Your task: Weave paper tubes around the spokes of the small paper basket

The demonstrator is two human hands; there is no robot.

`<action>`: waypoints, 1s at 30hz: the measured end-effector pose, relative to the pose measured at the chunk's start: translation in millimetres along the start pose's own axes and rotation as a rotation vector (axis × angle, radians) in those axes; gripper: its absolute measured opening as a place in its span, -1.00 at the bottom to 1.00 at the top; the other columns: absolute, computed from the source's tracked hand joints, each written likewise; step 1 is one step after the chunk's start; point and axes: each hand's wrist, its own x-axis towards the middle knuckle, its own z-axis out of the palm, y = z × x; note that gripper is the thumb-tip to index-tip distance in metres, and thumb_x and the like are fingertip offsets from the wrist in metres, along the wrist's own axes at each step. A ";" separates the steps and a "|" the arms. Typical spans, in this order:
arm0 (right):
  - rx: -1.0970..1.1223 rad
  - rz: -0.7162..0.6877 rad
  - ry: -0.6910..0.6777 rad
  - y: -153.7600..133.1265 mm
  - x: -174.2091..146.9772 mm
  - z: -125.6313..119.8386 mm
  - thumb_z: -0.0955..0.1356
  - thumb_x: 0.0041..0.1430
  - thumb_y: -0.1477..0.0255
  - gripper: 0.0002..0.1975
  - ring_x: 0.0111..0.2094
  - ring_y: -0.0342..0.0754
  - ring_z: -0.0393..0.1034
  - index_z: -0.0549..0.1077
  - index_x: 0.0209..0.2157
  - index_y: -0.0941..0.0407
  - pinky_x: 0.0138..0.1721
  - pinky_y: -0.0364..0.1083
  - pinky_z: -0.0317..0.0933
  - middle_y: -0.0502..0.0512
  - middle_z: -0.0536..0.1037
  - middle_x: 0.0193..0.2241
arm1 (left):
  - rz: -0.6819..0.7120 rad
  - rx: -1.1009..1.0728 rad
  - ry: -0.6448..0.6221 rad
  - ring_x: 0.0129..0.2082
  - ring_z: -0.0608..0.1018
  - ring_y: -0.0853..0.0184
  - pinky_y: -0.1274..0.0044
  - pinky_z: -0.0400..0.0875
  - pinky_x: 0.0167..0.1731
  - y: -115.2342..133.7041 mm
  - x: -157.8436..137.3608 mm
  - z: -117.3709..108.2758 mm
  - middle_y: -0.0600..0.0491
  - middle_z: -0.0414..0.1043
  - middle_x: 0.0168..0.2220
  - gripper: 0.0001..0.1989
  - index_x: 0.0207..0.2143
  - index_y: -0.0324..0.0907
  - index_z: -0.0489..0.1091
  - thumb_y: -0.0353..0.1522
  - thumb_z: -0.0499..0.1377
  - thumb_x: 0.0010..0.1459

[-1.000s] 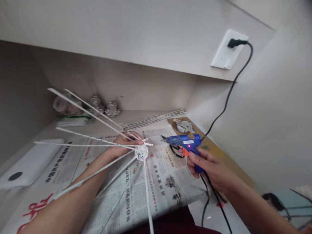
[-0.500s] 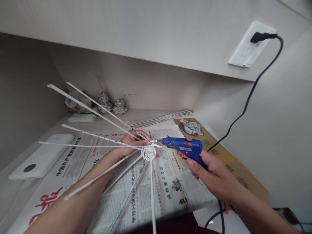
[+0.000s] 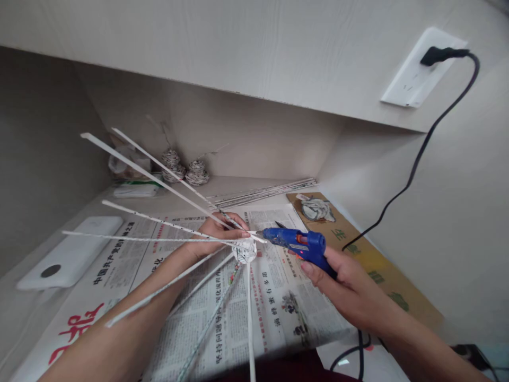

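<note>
Pale wood-grain panel [image 3: 238, 53] above flat pale desk [image 3: 228, 185]; shadowed grey wall [image 3: 35, 132] at its left edge, off-white wall [image 3: 469, 212] at right.

Your left hand [image 3: 210, 226] pinches, your right hand [image 3: 352, 284] curls in a grip, and both forearms [image 3: 119, 345] angle inward.

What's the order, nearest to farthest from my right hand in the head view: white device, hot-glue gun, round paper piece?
From your right hand:
1. Blue hot-glue gun: held in it.
2. Round paper piece: leftward, beside the left hand.
3. White device: far left.
</note>
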 end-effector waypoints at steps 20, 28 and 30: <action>-0.316 -0.102 0.002 3.2 2.9 -0.3 0.28 0.34 0.22 -0.78 -0.25 0.06 0.48 0.45 -0.10 0.02 -0.24 0.00 0.33 0.13 0.60 -0.24 | 0.044 0.059 -0.039 -0.49 0.56 0.31 0.53 0.41 -0.45 -4.1 0.1 -1.8 -0.02 0.56 -0.51 -0.79 -0.44 -0.23 0.59 -0.28 0.45 -0.06; -0.534 -0.082 0.009 -4.6 0.0 0.1 0.21 0.38 0.17 -0.64 -0.22 0.10 0.49 0.40 0.02 0.10 -0.25 0.00 0.33 0.20 0.58 -0.24 | 0.000 0.065 -0.088 -0.48 0.55 0.34 0.56 0.41 -0.44 0.4 -0.3 -1.0 -0.01 0.57 -0.50 -0.72 -0.42 -0.29 0.57 -0.25 0.46 -0.08; -0.579 -0.083 0.005 -6.4 -0.3 -0.6 0.20 0.38 0.17 -0.62 -0.22 0.11 0.50 0.40 0.02 0.12 -0.26 0.00 0.32 0.22 0.59 -0.23 | 0.004 0.068 -0.105 -0.48 0.55 0.35 0.57 0.40 -0.45 0.0 -0.3 -0.4 0.00 0.56 -0.50 -0.72 -0.41 -0.29 0.56 -0.25 0.45 -0.08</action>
